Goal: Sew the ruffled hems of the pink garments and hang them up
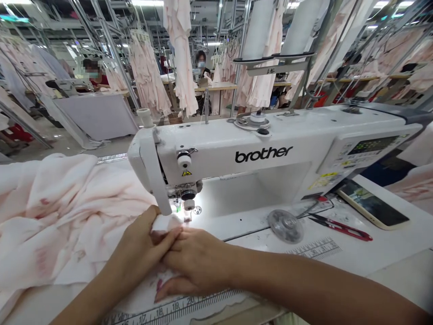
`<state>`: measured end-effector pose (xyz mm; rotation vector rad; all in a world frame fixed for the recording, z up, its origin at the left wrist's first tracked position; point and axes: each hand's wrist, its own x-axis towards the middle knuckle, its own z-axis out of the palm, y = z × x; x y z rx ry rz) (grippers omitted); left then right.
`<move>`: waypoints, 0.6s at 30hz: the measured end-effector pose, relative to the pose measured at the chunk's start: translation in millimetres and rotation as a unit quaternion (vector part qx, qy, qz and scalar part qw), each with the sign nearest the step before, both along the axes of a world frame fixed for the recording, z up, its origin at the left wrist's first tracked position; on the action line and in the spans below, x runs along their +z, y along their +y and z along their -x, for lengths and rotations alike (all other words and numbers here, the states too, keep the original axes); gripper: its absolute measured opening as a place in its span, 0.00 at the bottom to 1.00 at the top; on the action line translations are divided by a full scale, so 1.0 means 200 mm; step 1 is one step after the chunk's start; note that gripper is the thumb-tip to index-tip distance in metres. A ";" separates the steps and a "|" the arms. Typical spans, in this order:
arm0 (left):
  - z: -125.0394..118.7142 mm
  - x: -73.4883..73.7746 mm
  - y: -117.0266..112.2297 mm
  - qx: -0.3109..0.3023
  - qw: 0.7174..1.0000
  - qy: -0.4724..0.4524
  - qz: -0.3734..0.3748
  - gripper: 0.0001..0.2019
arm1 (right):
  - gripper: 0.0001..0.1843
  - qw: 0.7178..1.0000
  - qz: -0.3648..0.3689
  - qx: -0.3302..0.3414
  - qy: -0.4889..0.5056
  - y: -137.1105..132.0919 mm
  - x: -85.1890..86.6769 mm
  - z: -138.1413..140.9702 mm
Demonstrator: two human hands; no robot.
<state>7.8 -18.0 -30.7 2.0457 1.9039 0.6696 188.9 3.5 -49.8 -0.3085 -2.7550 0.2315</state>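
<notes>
Pale pink printed fabric (81,212) lies bunched on the left of the table and runs under a white sewing machine (209,149) marked "brother". My left hand (142,243) grips the fabric just left of the lit needle area, its fingers curled around a fold. Close in front of the needle, my right hand (196,257) pinches the fabric edge between thumb and fingers, touching the left hand. Parts of the fingertips and the fabric under them are hidden. The presser foot (187,215) is partly visible beside the fingertips.
Right of the hands are a clear round disc (286,225), red-handled thread snips (341,225) and a phone (374,203). A printed ruler (176,311) runs along the table front. Thread cones (259,29) stand behind the machine. Co-workers sit among hanging garments.
</notes>
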 end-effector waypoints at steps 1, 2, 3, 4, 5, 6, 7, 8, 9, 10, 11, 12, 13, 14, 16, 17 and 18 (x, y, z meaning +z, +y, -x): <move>0.01 -0.01 0.00 0.000 1.000 -0.006 -0.006 0.15 | 0.27 1.000 0.001 -0.011 0.000 0.02 0.00 -0.01; 0.02 -0.01 0.01 -0.003 1.000 -0.009 -0.017 0.14 | 0.26 1.000 -0.003 -0.025 0.002 0.05 0.01 -0.03; 0.03 -0.02 0.01 -0.010 1.000 -0.004 -0.027 0.12 | 0.26 0.999 -0.010 -0.039 0.003 0.07 0.01 -0.05; 0.05 -0.02 0.01 -0.021 0.999 0.007 -0.037 0.09 | 0.24 0.999 -0.019 -0.050 0.003 0.10 0.02 -0.07; 0.06 -0.02 0.02 -0.037 0.998 0.024 -0.046 0.07 | 0.22 0.998 -0.026 -0.058 0.000 0.12 0.03 -0.09; 0.07 -0.03 0.02 -0.057 0.996 0.043 -0.057 0.05 | 0.19 0.998 -0.031 -0.061 -0.006 0.14 0.03 -0.11; 0.07 -0.03 0.02 -0.078 0.992 0.062 -0.074 0.05 | 0.17 0.997 -0.033 -0.061 -0.015 0.16 0.04 -0.12; 0.08 -0.03 0.02 -0.097 0.987 0.082 -0.095 0.06 | 0.14 0.997 -0.034 -0.060 -0.025 0.17 0.04 -0.13; 0.08 -0.03 0.02 -0.117 0.981 0.104 -0.119 0.06 | 0.13 0.997 -0.033 -0.059 -0.034 0.17 0.05 -0.13; 0.08 -0.04 0.01 -0.139 0.971 0.127 -0.145 0.07 | 0.12 0.997 -0.030 -0.061 -0.039 0.17 0.05 -0.13; 0.08 -0.04 0.01 -0.162 0.960 0.150 -0.171 0.09 | 0.12 0.997 -0.026 -0.065 -0.042 0.17 0.05 -0.13; 0.07 -0.04 0.01 -0.187 0.947 0.171 -0.195 0.10 | 0.12 0.996 -0.023 -0.072 -0.043 0.17 0.05 -0.13; 0.06 -0.04 0.00 -0.216 0.933 0.189 -0.216 0.11 | 0.12 0.996 -0.021 -0.077 -0.044 0.17 0.06 -0.13; 0.05 -0.04 0.00 -0.247 0.918 0.203 -0.235 0.12 | 0.13 0.995 -0.020 -0.081 -0.046 0.16 0.06 -0.13; 0.04 -0.04 0.00 -0.297 0.893 0.215 -0.260 0.14 | 0.14 0.996 -0.024 -0.077 -0.042 0.16 0.07 -0.13; 0.04 -0.04 0.00 -0.314 0.885 0.218 -0.264 0.15 | 0.15 0.996 -0.027 -0.070 -0.039 0.17 0.07 -0.14; 0.03 -0.04 0.01 -0.328 0.879 0.220 -0.266 0.15 | 0.15 0.997 -0.030 -0.063 -0.035 0.17 0.07 -0.15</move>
